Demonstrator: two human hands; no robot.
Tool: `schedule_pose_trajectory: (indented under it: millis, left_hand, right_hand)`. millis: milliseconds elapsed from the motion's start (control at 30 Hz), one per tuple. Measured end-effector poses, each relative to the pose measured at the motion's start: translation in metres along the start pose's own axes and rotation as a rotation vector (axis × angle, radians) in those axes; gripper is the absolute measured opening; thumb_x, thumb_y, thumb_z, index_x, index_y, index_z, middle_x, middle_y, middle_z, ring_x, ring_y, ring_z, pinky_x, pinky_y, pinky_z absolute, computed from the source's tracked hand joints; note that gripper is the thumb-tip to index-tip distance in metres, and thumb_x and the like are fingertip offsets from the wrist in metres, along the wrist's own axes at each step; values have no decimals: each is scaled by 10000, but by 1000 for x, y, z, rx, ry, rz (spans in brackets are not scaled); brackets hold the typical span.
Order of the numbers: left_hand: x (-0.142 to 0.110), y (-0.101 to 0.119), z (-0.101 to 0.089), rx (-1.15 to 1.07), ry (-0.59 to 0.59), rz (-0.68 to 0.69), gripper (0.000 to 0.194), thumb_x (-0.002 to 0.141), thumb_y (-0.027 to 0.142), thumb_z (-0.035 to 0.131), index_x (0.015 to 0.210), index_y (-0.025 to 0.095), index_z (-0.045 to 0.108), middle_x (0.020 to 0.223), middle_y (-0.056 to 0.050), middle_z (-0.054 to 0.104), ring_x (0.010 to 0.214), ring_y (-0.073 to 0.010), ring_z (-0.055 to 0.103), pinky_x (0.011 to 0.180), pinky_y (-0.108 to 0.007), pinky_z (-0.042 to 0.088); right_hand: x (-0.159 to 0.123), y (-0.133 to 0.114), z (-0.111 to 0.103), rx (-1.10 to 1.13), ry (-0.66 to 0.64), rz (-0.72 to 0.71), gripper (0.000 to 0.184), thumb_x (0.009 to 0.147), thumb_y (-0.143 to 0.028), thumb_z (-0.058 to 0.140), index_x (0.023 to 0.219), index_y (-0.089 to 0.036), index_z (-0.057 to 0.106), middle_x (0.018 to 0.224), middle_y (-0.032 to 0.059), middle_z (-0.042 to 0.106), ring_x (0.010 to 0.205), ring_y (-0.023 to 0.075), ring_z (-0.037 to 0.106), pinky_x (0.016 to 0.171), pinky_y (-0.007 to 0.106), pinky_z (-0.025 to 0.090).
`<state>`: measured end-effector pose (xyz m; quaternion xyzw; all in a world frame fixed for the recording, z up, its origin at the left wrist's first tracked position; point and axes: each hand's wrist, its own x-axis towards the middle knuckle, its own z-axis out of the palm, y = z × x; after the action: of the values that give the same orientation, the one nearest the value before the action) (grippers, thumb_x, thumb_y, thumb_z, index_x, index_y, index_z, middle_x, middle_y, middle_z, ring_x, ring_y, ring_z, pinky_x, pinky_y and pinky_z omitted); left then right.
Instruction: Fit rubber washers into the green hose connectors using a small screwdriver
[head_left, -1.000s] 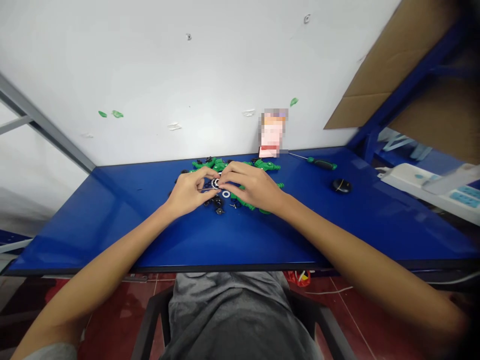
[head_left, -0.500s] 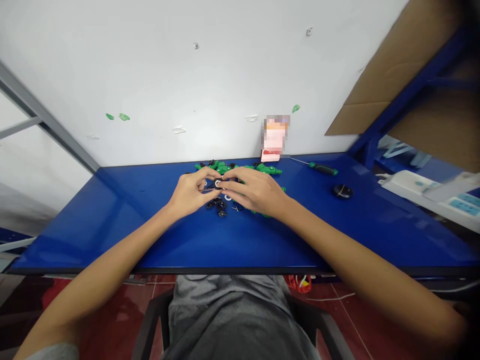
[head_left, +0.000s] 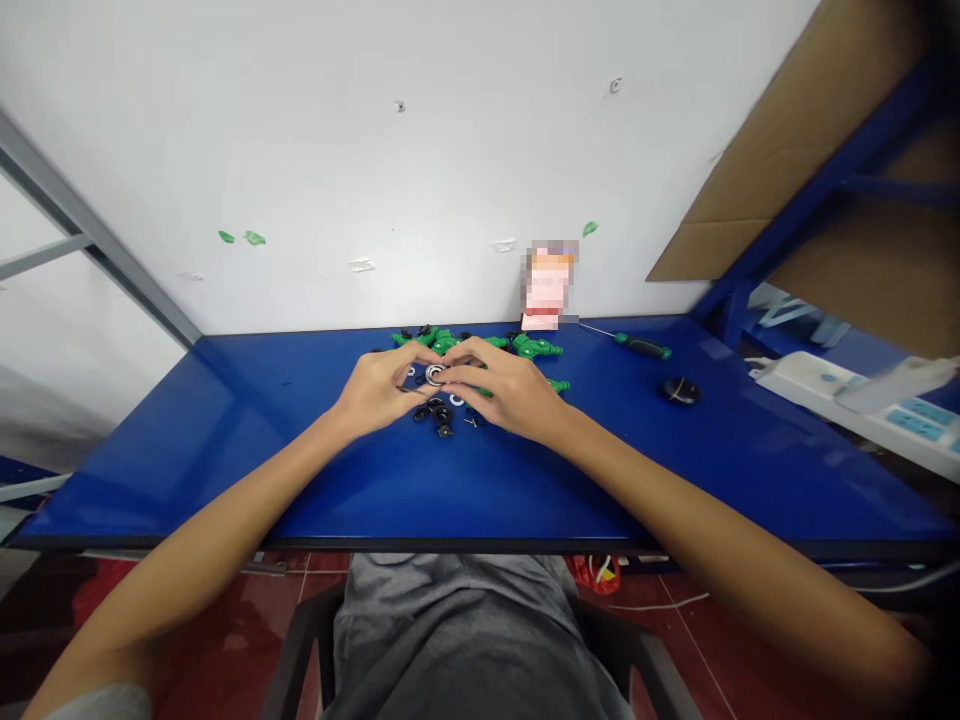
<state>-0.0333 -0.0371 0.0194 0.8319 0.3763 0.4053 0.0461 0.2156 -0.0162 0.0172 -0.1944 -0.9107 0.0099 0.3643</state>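
Blue benchtop point(head_left: 225, 470), unreadably blurred card point(head_left: 547, 290) behind; left hand point(head_left: 373, 390) and right hand point(head_left: 499, 392) fingers point(head_left: 465, 358) pinch a bearing point(head_left: 434, 374).

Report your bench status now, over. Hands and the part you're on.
Left hand and right hand meeting at bench centre, fingertips on a small round bearing. Green plastic parts and black fittings lying directly around the hands.

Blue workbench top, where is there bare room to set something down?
The widest bare patch on the blue workbench lies left of the left hand. Another runs in front of the right hand, up to the black round object. It is crowded under both hands, among the green plastic parts and small black parts.
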Motion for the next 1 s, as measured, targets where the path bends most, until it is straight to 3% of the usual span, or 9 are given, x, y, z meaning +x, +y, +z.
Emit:
schedule_pose_trajectory:
  millis: [67, 167, 233, 300, 433, 633, 767, 900, 1000]
  left_hand:
    - [1, -1, 1, -6, 31, 31, 198, 990, 330, 764, 1153, 218, 748, 698, 53, 659, 516, -87, 402, 552, -237, 386]
    - [2, 0, 3, 15, 90, 99, 169, 1033, 352, 738, 1140, 222, 748, 1036, -44, 782, 614, -91, 530, 637, -253, 478]
    - [2, 2, 3, 58, 106, 128, 147, 1054, 338, 707, 1149, 235, 750, 1197, -77, 770, 725, -107, 624, 676, -255, 515]
    - [1, 4, 3, 120, 101, 135, 139, 1071, 312, 673, 1168, 245, 748, 1196, -74, 766, 783, -116, 668, 644, -241, 511]
    - [0, 8, 6, 239, 123, 186, 127, 1085, 303, 654, 1150, 228, 733, 1133, -62, 780, 777, -108, 695, 572, -220, 477]
    - [-5, 9, 12, 326, 155, 246, 138, 1096, 310, 625, 1146, 208, 704, 1093, -72, 802, 788, -121, 731, 530, -230, 431]
    - [-6, 9, 15, 325, 135, 236, 145, 1092, 320, 628, 1155, 210, 699, 1115, -79, 809, 804, -128, 747, 534, -233, 440]
    - [-4, 11, 16, 289, 181, 190, 125, 1093, 304, 615, 1132, 213, 692, 1080, -69, 811, 841, -133, 755, 561, -228, 476]
    - [-3, 12, 16, 260, 221, 255, 89, 1083, 262, 630, 1135, 210, 679, 1068, -57, 812, 837, -118, 755, 562, -216, 470]
  right_hand:
    - [2, -2, 2, 165, 71, 90, 167, 1096, -327, 645, 1159, -247, 776, 1196, 114, 771, 1036, 234, 762, 909, 416, 650]
    - [6, -5, 6, 472, 169, 357, 184, 1004, -378, 757, 1119, -236, 735, 1078, 79, 802, 938, 228, 789, 873, 411, 669]
    - [8, -7, 10, 621, 131, 510, 232, 952, -420, 799, 1069, -226, 748, 975, 56, 816, 880, 229, 799, 857, 412, 672]
    - [10, -8, 14, 735, 83, 588, 272, 918, -469, 818, 1019, -220, 776, 925, 48, 821, 880, 240, 804, 874, 423, 670]
    - [11, -10, 21, 869, 120, 639, 344, 900, -556, 805, 992, -225, 801, 995, 45, 822, 874, 233, 795, 872, 410, 662]
    - [12, -14, 28, 900, 145, 665, 318, 869, -526, 821, 924, -216, 777, 888, 21, 776, 768, 200, 736, 800, 368, 635]
    - [13, -16, 26, 931, 138, 691, 314, 848, -515, 837, 886, -211, 769, 860, 16, 758, 710, 173, 691, 714, 330, 616]
    - [15, -15, 21, 997, 115, 705, 354, 794, -510, 910, 911, -198, 791, 868, 16, 777, 730, 167, 711, 740, 318, 615]
    - [16, -12, 17, 1075, 62, 732, 393, 694, -464, 996, 915, -193, 816, 844, 17, 798, 750, 167, 732, 744, 302, 615]
